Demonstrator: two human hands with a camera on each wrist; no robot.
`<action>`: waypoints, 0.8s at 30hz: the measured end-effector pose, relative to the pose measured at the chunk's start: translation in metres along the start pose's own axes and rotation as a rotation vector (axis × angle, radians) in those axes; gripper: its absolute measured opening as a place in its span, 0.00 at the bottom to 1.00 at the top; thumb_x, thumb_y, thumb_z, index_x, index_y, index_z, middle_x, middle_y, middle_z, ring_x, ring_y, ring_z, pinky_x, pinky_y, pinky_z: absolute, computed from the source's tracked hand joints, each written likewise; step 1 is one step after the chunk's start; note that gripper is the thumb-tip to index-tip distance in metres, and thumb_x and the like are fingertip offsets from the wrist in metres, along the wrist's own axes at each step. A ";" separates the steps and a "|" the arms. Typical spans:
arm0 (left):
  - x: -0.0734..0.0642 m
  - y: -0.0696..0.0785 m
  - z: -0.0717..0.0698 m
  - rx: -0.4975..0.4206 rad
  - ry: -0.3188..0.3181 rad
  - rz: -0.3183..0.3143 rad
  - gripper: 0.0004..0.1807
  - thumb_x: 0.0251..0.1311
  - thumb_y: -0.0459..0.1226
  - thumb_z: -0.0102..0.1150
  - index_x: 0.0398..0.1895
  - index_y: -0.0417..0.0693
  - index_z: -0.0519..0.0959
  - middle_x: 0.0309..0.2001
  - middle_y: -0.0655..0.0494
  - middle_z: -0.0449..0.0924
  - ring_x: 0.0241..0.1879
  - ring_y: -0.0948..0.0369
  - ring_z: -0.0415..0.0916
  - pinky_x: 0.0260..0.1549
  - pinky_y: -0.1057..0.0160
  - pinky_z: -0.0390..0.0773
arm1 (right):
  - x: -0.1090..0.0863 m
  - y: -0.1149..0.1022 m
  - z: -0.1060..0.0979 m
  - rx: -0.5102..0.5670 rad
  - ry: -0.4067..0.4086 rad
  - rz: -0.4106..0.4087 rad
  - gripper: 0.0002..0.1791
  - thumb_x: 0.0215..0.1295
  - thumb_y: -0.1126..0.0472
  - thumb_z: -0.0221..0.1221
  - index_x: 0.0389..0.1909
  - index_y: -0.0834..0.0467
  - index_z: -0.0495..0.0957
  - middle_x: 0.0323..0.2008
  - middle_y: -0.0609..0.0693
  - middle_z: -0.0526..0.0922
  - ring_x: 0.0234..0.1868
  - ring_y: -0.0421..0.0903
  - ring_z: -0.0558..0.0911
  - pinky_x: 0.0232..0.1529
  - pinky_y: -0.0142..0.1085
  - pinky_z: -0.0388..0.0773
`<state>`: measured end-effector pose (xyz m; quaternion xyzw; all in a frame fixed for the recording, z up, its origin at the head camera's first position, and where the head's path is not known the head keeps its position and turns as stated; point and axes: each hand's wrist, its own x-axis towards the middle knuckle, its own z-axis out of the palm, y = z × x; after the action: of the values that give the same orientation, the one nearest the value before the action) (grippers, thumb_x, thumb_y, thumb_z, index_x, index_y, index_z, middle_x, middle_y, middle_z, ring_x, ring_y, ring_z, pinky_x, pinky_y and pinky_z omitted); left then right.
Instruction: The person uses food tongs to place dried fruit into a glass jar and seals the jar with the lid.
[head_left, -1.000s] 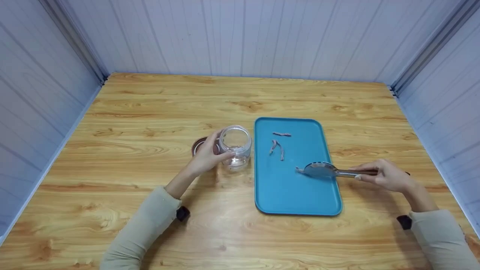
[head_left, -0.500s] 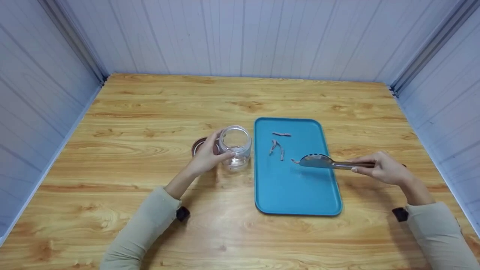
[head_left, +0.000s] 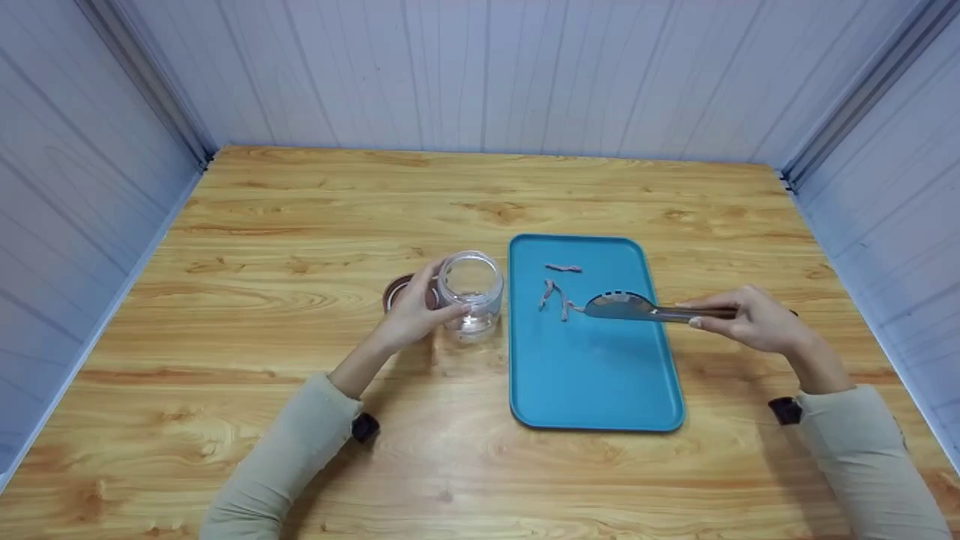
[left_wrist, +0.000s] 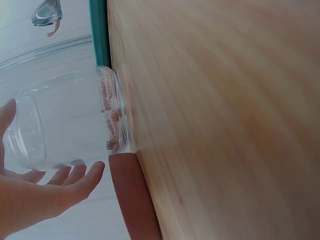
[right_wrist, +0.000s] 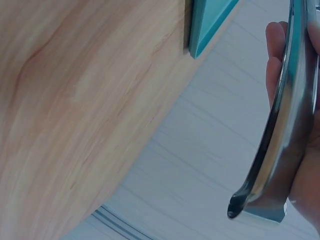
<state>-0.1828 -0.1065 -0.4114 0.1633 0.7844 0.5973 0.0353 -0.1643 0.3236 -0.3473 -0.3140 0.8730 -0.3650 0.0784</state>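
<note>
A thin strip [head_left: 575,306] is dangling by one end from the tongs [head_left: 621,307] above the blue tray [head_left: 592,382], and could slip out if the right hand [head_left: 761,321], gripping them, eases. The left hand [head_left: 411,316] is holding the glass jar [head_left: 486,319].

Jar [left_wrist: 70,120]: no readable text
Tongs [head_left: 622,307]: no legible brand
Tray [head_left: 592,382]: no readable lettering
Lid [left_wrist: 132,195]: no legible label
</note>
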 end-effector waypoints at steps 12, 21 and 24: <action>-0.001 0.000 0.000 0.016 0.012 0.016 0.40 0.45 0.34 0.66 0.62 0.39 0.57 0.55 0.39 0.63 0.54 0.46 0.61 0.49 0.56 0.64 | 0.021 -0.013 0.000 0.014 0.006 -0.035 0.11 0.56 0.74 0.55 0.40 0.69 0.78 0.26 0.53 0.80 0.11 0.32 0.54 0.09 0.32 0.56; 0.000 -0.001 0.000 0.017 0.005 0.014 0.40 0.46 0.34 0.66 0.62 0.40 0.56 0.56 0.38 0.61 0.54 0.46 0.61 0.49 0.55 0.64 | 0.035 -0.015 -0.001 -0.015 0.017 -0.063 0.11 0.56 0.73 0.55 0.42 0.68 0.78 0.23 0.50 0.80 0.09 0.34 0.55 0.08 0.31 0.56; 0.000 0.002 -0.001 0.029 0.001 -0.005 0.40 0.46 0.34 0.65 0.63 0.40 0.56 0.56 0.38 0.61 0.54 0.47 0.61 0.49 0.56 0.64 | 0.041 -0.008 -0.002 -0.018 0.029 -0.082 0.11 0.56 0.72 0.56 0.41 0.66 0.79 0.24 0.49 0.81 0.09 0.34 0.56 0.09 0.30 0.57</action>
<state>-0.1822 -0.1067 -0.4096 0.1617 0.7935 0.5856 0.0339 -0.1930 0.2957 -0.3369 -0.3450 0.8636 -0.3646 0.0480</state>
